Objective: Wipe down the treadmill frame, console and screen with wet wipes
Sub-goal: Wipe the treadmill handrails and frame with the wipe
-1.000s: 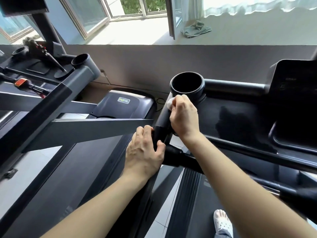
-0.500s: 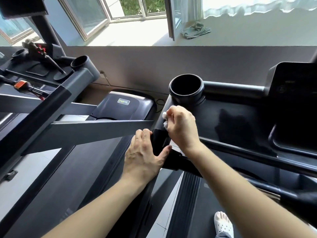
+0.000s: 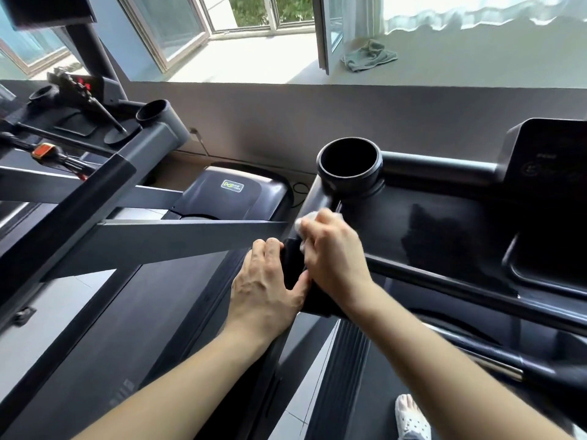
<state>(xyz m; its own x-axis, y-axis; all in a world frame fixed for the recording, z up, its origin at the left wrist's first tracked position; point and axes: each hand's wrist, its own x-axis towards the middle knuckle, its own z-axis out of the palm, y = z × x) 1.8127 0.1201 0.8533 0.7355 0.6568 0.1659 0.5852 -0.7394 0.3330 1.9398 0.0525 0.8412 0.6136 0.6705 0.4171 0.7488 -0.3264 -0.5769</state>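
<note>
I stand on a black treadmill. Its left frame post (image 3: 316,198) rises to a round cup holder (image 3: 349,168) at the corner of the glossy console tray (image 3: 444,236); the dark screen (image 3: 549,163) sits at the far right. My right hand (image 3: 333,258) grips a white wet wipe (image 3: 305,222) and presses it against the post just below the cup holder. Most of the wipe is hidden under my fingers. My left hand (image 3: 270,289) wraps around the same post lower down, thumb on the inner side.
A second grey treadmill (image 3: 95,198) stands close on the left, its handrail reaching almost to my left hand. A grey wall and a windowsill with a crumpled cloth (image 3: 368,55) lie ahead. My foot in a white sock (image 3: 411,417) is on the belt.
My right hand with the wipe has slid down the post from just under the cup holder towards my left hand. The left hand has kept its grip on the post.
</note>
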